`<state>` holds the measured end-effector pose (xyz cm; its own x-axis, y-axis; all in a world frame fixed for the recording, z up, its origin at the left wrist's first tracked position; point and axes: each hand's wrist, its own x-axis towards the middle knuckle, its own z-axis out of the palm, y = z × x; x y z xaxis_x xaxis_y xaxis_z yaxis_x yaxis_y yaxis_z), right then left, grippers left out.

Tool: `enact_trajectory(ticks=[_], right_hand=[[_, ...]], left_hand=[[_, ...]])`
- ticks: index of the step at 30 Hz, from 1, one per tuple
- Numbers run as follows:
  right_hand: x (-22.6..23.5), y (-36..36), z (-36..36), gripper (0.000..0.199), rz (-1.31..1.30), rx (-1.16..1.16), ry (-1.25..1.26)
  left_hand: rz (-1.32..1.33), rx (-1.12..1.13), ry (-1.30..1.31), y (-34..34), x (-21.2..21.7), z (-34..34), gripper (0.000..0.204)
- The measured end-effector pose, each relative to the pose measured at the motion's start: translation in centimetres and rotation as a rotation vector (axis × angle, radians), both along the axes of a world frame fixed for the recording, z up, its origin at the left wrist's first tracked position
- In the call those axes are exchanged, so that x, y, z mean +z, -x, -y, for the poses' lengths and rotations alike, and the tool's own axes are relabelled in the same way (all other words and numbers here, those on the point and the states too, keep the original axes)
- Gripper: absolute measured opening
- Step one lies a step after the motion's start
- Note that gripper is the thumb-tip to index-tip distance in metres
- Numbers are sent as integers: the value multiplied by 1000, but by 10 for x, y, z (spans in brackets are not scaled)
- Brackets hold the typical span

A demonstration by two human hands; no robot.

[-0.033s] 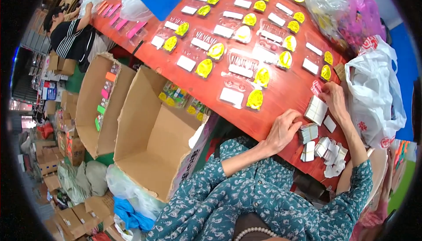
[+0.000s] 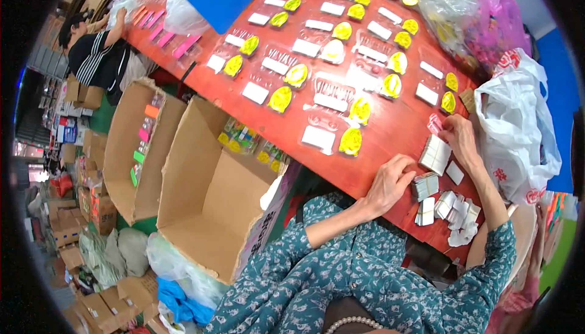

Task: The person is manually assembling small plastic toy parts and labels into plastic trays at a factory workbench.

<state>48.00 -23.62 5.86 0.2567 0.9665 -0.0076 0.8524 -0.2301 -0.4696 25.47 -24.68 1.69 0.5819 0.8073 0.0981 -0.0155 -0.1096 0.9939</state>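
My left hand (image 2: 389,184) rests at the near edge of the red table, fingers loosely bent with a gap between thumb and forefinger. Its tips are beside a banded stack of small cards (image 2: 425,185). My right hand (image 2: 461,138) is bent closed, its fingertips at a small red-and-white piece (image 2: 434,124); fingers partly hide the grip. Just below lies a taller stack of white cards (image 2: 435,154). Nearer me are a small white bundle (image 2: 425,211), a single card (image 2: 454,172) and fanned cards (image 2: 450,203) by crumpled white paper (image 2: 463,234).
Clear plastic blister packs with white cards (image 2: 318,138) and yellow inserts (image 2: 350,142) stand in rows across the table (image 2: 268,124). White plastic bags (image 2: 518,127) bulge at the right. Open cardboard boxes (image 2: 213,181) sit left of the table. A person (image 2: 100,53) works at the far left.
The whole view has shifted very slightly. Neither hand has visibly moved over the table.
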Motion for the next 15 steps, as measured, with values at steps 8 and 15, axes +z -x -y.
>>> enact_trajectory(ticks=[8,15], right_hand=[[-3,-1,6,19,105,50,23],[-12,4,14,18,157,278,-282]], left_hand=[[-44,9,23,19,20,-8,20],[-98,97,-107,44,41,-30,16]])
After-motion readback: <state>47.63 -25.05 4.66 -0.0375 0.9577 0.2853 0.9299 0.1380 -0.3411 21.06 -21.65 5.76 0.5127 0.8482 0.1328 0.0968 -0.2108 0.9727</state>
